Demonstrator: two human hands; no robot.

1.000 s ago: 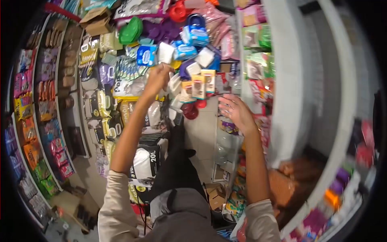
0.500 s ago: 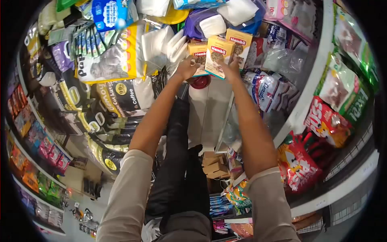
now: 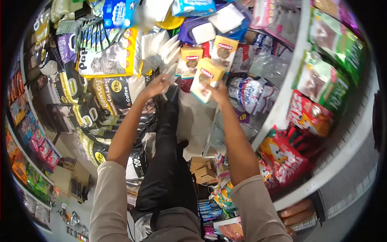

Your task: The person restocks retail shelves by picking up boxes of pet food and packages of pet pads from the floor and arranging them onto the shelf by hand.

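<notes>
My right hand (image 3: 218, 92) grips a yellow Hambil box (image 3: 207, 76) by its lower right side. The box leans a little and hangs nearer to me than two similar boxes. Of those two, the left Hambil box (image 3: 191, 62) stands just behind it, and the right Hambil box (image 3: 224, 50) stands a bit higher. To the left, my left hand (image 3: 158, 85) holds nothing, its fingers loosely apart and slightly blurred. White plastic packets (image 3: 168, 52) lie just beyond that hand.
Stacked cat litter bags (image 3: 115, 97) and a yellow-white pack (image 3: 111, 56) line the left. Blue and purple basins (image 3: 213, 28) with white packets sit at the back. Red snack bags (image 3: 282, 157) hang along the right shelf. Cardboard boxes (image 3: 203, 171) stand on the floor near my legs.
My left hand has let go of the left Hambil box and drawn back toward me, left. My right hand has brought its box lower and nearer, away from the other two. The view has shifted slightly.
</notes>
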